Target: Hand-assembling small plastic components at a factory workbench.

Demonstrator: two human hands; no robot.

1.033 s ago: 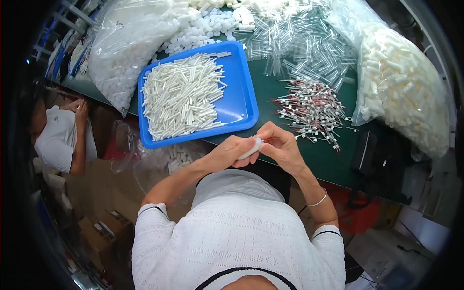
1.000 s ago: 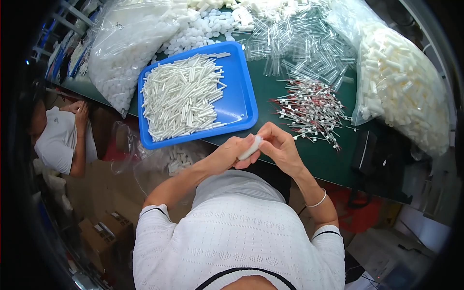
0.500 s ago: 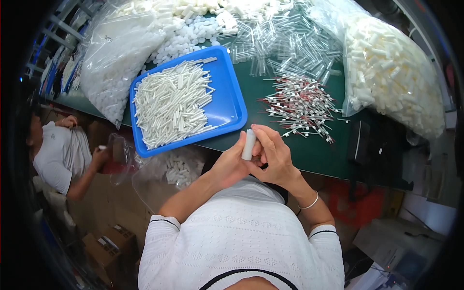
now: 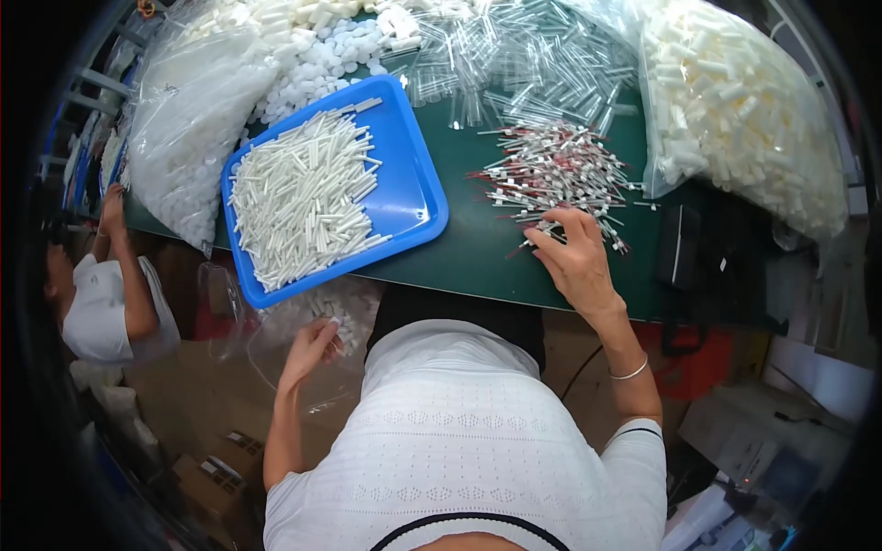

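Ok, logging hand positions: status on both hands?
Right hand at near edge of red-wired pile, hold unclear. Left hand by clear bag, hold unclear. Blue tray not blocking.

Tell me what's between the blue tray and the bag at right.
Green tabletop, clear tubes, a heap of wired pieces and the right hand, seen in the head view.

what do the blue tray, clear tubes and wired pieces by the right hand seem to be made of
Blue tray: probably plastic, glossy, with a bright highlight on its floor.
Clear tubes: see-through and shiny, so plastic or glass.
Wired pieces by the right hand: likely plastic-coated wire, red strands showing, with white parts, perhaps plastic; too small to judge finish.
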